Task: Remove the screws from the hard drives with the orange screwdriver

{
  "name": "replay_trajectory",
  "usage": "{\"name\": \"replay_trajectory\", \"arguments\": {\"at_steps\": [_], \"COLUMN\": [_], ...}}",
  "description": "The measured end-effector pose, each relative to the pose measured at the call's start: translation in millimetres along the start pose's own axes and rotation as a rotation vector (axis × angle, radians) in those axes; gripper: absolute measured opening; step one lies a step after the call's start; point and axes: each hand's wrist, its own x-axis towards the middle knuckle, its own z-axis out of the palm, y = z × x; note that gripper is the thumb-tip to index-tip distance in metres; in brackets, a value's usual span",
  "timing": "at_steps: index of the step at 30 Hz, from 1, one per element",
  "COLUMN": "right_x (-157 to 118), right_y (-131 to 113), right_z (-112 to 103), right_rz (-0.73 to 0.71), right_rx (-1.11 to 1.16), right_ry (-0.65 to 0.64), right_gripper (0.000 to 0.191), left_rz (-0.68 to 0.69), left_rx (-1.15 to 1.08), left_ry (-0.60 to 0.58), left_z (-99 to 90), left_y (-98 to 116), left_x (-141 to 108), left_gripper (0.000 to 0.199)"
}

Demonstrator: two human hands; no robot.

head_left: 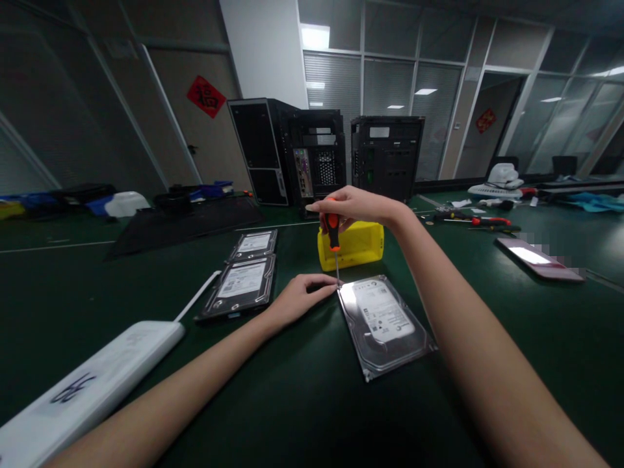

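Observation:
A hard drive [385,325] lies flat on the green table, its silver top with a white label facing up. My right hand [358,207] is above its far left corner, closed round the orange and black handle of a screwdriver [333,235]. The screwdriver stands nearly upright, with its tip down at that corner. My left hand [303,296] reaches in from the left. Its thumb and index finger pinch together right beside the tip; whatever is between them is too small to make out. Behind the drive stands a yellow bin [358,247], its inside partly hidden by my right hand.
Two more hard drives [244,279] lie left of my hand. A white power strip [97,383] is at the near left. Black computer cases [387,159] stand at the back. To the right are a phone [539,259] and several hand tools [490,222].

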Motion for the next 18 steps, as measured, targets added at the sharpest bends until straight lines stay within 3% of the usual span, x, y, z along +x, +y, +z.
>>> {"name": "replay_trajectory", "arguments": {"at_steps": [7,10,13,18], "right_x": [4.9,6.1,6.7,6.0], "right_y": [7.2,7.5,5.9,0.0], "right_z": [-3.2,-2.8,-1.6,2.0], "right_rz": [-0.067,-0.106,-0.147,-0.109], "right_rx": [-0.193,-0.217,-0.363,-0.495], "right_ry": [0.110,0.072,0.116,0.180], "right_gripper": [0.047,0.040,0.033,0.057], "left_rz": [0.017,0.015,0.018,0.024], "left_rx": [0.000,0.023,0.031,0.013], "left_ry": [-0.002,0.000,-0.002,0.001], "left_z": [0.0,-0.4,-1.0,-0.4], "left_y": [-1.7,-1.0,-0.7,-3.6], "left_x": [1.0,0.9,0.8,1.7], "left_gripper": [0.032,0.033,0.032,0.032]}}
